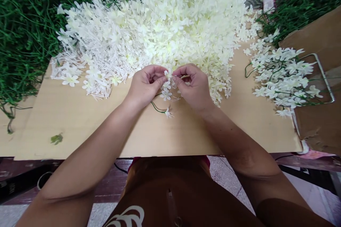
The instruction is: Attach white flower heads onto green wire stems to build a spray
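The left hand (146,83) and the right hand (194,85) are meeting over the middle of the surface (160,138), both narrow, thumb and forefinger pinching a sprig (166,94) of white flowers between them. The fingers are hiding exactly which petal or stalk each hand is gripping. The sprig is lying just in front of a big pile of white flowers (186,25), its long axis running from the fingertips down toward the person, with the blooms stacking one below another along that line. The lower blooms are facing up, petals spreading. A green stem (157,109) is emerging beneath the left hand, curving toward the person and to the right, and ending in a small flower (168,112) that is pointing right. Thin white stalks (176,98) are sticking out sideways under the right hand. To the left, a heap of green stems (23,35) is bordering the pile; to the right, a bunch of white flowers (285,74) on green stems is resting near a bent metal wire (323,74) and a piece of cardboard (317,124). A small green scrap (56,138) is lying near the left front edge of the surface
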`<state>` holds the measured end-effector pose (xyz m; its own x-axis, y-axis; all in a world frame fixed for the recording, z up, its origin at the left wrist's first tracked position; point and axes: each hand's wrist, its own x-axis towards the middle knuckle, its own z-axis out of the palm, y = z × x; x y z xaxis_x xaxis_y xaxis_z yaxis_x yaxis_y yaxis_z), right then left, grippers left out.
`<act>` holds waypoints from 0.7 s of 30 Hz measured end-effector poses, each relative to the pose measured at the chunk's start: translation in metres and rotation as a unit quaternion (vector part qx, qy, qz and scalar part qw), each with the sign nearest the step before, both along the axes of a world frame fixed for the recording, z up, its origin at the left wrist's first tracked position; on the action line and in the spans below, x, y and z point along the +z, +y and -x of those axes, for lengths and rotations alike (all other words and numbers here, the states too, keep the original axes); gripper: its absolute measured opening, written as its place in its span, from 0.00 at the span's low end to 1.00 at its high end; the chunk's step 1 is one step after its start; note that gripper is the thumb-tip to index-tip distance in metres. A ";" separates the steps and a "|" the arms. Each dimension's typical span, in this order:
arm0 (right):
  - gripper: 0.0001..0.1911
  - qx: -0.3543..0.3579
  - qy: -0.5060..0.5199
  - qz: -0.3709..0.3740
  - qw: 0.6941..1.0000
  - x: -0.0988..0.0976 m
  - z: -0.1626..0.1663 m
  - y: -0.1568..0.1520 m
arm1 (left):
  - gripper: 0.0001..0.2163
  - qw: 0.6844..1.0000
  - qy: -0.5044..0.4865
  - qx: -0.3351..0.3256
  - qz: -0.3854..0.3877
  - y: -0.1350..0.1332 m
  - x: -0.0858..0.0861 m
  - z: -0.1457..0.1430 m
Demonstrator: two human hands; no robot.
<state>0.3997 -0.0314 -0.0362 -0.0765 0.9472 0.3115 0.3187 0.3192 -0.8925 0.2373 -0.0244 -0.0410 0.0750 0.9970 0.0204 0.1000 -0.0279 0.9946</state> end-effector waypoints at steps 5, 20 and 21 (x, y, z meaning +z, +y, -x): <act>0.02 0.003 -0.018 -0.049 0.999 -0.009 0.000 0.002 | 0.08 0.999 0.018 0.010 -0.035 -0.003 0.003 -0.004; 0.07 0.055 0.004 0.007 0.998 -0.005 -0.001 0.003 | 0.10 0.977 0.165 -0.005 -0.137 -0.008 0.003 0.002; 0.07 0.052 0.004 0.007 0.999 -0.006 -0.001 0.003 | 0.09 0.975 0.169 -0.005 -0.143 -0.008 0.003 0.002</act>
<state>0.4008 -0.0284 -0.0420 -0.1717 0.9389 0.2983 0.2785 0.3367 -0.8995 0.2352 -0.0322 -0.0385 0.1355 0.9532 0.2705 0.4196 -0.3025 0.8558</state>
